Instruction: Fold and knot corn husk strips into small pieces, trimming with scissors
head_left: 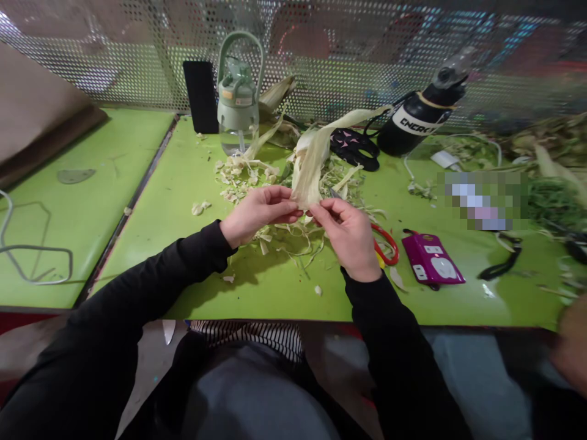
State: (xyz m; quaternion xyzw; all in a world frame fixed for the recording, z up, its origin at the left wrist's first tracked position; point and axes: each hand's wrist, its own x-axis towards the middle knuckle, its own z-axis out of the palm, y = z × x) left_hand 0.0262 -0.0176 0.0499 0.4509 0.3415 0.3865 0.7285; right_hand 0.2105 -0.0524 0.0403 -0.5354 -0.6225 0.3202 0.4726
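A pale corn husk [310, 168] is pinched at its lower end between my two hands, its long tip curling up and to the right. My left hand [263, 214] grips the left corner with thumb and fingers. On the right corner, my right hand [348, 235] pinches in the same way. Under and behind the hands lies a heap of husk scraps [245, 180] and thin strips. Scissors with red and yellow handles [389, 244] lie beside my right hand, partly hidden by it.
A green water bottle [238, 104] and a black phone [200, 96] stand at the back. Behind the husk are a black patterned item [353, 146] and a black bottle [410, 122]. A purple device [432, 260] lies to the right. A person's arm [571, 342] shows at the right edge.
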